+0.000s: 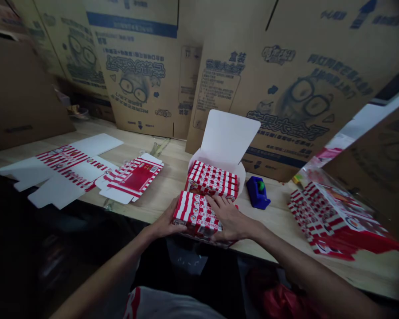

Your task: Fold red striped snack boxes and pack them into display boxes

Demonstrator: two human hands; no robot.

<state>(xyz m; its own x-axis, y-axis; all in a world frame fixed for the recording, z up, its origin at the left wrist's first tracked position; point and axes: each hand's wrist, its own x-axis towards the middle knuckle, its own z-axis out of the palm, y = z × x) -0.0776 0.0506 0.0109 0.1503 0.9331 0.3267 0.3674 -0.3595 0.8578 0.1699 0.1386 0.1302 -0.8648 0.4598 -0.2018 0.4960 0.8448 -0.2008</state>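
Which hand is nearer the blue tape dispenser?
The right hand: it's on the striped boxes, left of the tape dispenser. The left hand is farther left, at the boxes' left side.

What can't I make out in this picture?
Head view:
Part of the front striped packs: covered by the right hand.
Floor of the open box: hidden by the rear striped packs.
Small print on the middle carton: too small, blurred.
Right carton: cut off by the edge.

We record the left forearm [115, 262] and right forearm [302, 262] as bare, angled inward ahead of the torso [169, 305]. We find the left hand [166, 220] curved, its thumb apart from the fingers; the right hand [232, 218] is palm down, fingers pointing forward and leftward, thumb spread nearer the body.
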